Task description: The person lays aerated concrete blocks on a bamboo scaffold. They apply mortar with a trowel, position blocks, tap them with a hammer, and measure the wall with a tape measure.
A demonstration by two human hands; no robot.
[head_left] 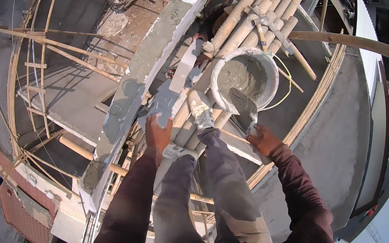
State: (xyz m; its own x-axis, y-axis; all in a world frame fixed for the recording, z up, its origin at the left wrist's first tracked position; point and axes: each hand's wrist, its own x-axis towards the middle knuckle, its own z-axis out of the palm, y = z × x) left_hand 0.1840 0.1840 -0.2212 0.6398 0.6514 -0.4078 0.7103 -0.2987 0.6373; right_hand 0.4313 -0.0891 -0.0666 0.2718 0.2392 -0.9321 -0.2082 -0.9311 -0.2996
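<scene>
My right hand (265, 141) is closed round the handle of a trowel (245, 103). The trowel's blade, coated in wet mortar, lies over the near rim of a round bucket (217, 81). Grey mortar (244, 73) fills much of that bucket. On the left, my left hand (157, 131) grips the near end of a flat grey brick (164, 99), thumb on its right side. Just beyond it, a longer, lighter grey brick (184, 68) points away from me. Whether the bricks touch is unclear.
A mortar-topped wall (131, 84) runs along my left. Bamboo poles (246, 19) lie under my shoes (200, 108) and the bucket. A hammer-like tool (260, 35) rests on them. Another person's hand (201, 36) is by the lighter brick. Bamboo scaffolding (41, 63) stands far left, above a drop.
</scene>
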